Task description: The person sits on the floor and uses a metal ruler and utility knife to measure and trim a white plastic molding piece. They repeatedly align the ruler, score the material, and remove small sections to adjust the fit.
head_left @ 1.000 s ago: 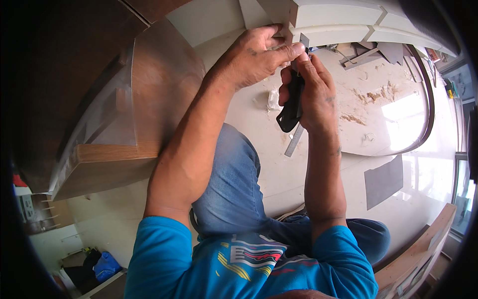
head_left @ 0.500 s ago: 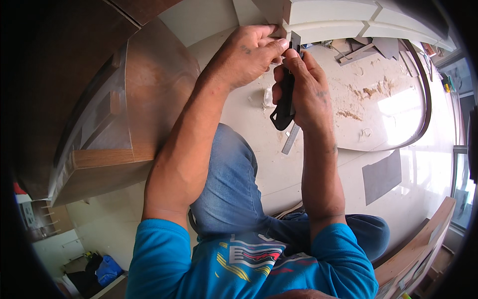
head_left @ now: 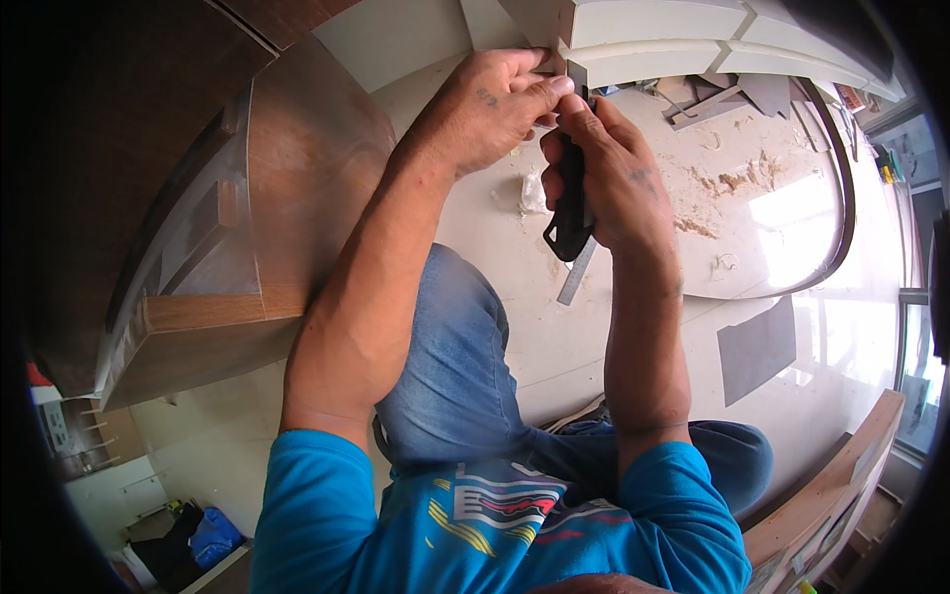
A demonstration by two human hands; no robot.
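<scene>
My right hand (head_left: pixel 623 183) is wrapped round a black utility knife (head_left: pixel 571 198), its hooked butt end pointing back toward me. The knife's grey blade (head_left: pixel 578 75) points away from me and lies against the corner of a white panelled unit (head_left: pixel 643 61). Close beside the blade is my left hand (head_left: pixel 505 109), with its fingers bent and its thumb tip almost at the right thumb. Whatever those left fingers pinch is hidden. Under the knife, a metal ruler (head_left: pixel 576 275) lies on the floor, partly covered by my right hand.
A brown wooden cabinet (head_left: pixel 307 158) stands close on my left. Wood shavings (head_left: pixel 737 181), offcuts (head_left: pixel 708 107) and a curved dark strip (head_left: pixel 847 198) lie on the pale floor. A grey sheet (head_left: pixel 757 351) is to the right, near a wooden board (head_left: pixel 831 485). Crumpled white plastic (head_left: pixel 534 193) lies below my hands.
My right hand has turned slightly, and the knife blade has shifted a little left and toward me, nearer the left thumb. My left hand has hardly moved.
</scene>
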